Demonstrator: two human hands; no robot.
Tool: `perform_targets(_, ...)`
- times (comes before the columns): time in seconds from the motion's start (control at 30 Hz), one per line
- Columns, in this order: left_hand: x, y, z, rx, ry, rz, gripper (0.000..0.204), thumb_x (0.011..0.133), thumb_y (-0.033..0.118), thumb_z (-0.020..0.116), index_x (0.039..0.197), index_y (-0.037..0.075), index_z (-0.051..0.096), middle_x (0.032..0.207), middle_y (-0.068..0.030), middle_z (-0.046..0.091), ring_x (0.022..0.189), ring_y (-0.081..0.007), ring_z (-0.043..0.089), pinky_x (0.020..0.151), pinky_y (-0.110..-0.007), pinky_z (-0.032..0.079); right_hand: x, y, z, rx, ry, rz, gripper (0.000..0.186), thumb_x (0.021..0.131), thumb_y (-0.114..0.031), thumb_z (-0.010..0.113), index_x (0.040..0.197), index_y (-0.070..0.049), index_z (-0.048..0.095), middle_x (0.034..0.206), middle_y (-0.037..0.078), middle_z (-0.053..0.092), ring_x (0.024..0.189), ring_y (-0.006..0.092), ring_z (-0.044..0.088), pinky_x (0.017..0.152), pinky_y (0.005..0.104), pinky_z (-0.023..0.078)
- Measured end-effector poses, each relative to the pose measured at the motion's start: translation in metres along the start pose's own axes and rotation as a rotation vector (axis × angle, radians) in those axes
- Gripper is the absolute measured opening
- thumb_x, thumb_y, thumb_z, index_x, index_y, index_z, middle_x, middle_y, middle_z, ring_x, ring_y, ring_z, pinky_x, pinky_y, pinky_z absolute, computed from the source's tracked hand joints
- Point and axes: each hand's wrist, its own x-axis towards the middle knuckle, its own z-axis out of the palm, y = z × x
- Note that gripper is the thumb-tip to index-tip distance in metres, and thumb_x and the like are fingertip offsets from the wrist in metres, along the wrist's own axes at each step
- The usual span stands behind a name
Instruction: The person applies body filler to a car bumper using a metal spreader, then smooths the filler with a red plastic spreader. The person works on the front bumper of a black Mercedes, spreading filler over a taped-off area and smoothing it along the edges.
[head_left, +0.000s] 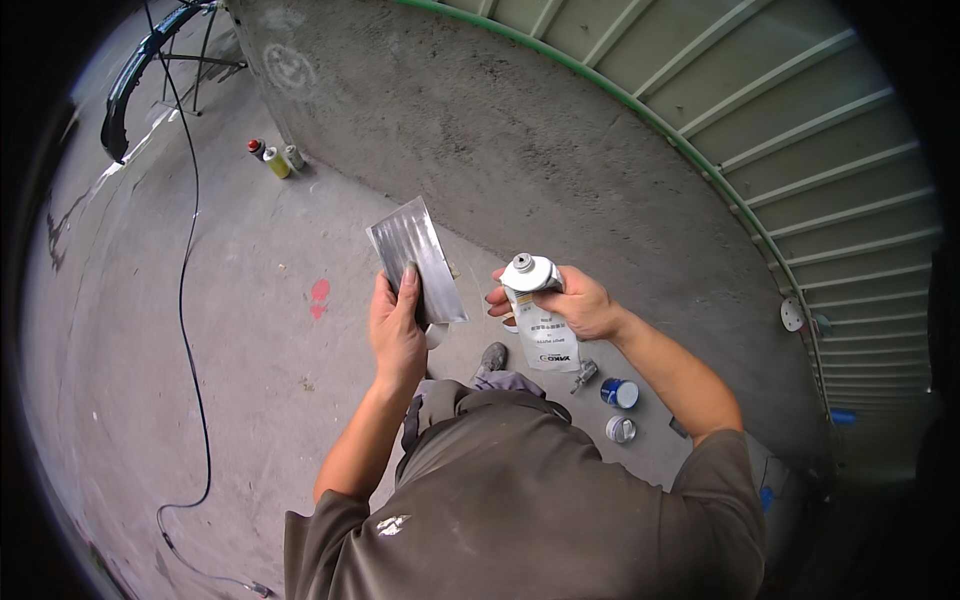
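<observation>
My left hand is closed around the lower edge of a flat, silvery metal scraper plate, thumb on its face. The plate's broad side is turned up and tilted, with streaks across it. A whitish piece shows below that hand; its kind I cannot make out. To the right, my right hand grips a white and grey putty tube near its shoulder. The tube's nozzle points up and away from me, and its flat end hangs toward my body. A small gap separates the plate from the tube.
On the floor at right are a blue can, a silvery can and a small metal spray gun. Several bottles stand by the concrete wall. A black hose runs down the left, near a dark bumper.
</observation>
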Motion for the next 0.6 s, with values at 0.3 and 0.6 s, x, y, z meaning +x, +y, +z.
perform_targets(0.3, -0.006, -0.002, 0.003, 0.028, -0.026, 0.019, 0.028, 0.109, 0.024, 0.054, 0.126, 0.002, 0.053, 0.109, -0.0015, 0.064, 0.096, -0.0063, 0.059, 0.087, -0.025, 0.049, -0.013, 0.011, -0.003, -0.241, 0.121, -0.114, 0.036, 0.089, 0.006, 0.042, 0.111, 0.005, 0.072, 0.073, 0.002, 0.061, 0.066, 0.0077, 0.052, 0.062, 0.0255, 0.046)
perform_targets(0.6, -0.021, -0.006, 0.009, 0.037, -0.040, 0.020, 0.024, 0.109, 0.024, 0.054, 0.119, 0.002, 0.053, 0.106, -0.0007, 0.062, 0.093, -0.0044, 0.055, 0.085, -0.023, 0.048, -0.033, 0.009, -0.015, -0.387, 0.038, -0.067, 0.058, 0.106, -0.046, 0.047, 0.131, 0.004, 0.059, 0.110, 0.009, 0.064, 0.089, 0.0101, 0.057, 0.079, 0.0275, 0.056)
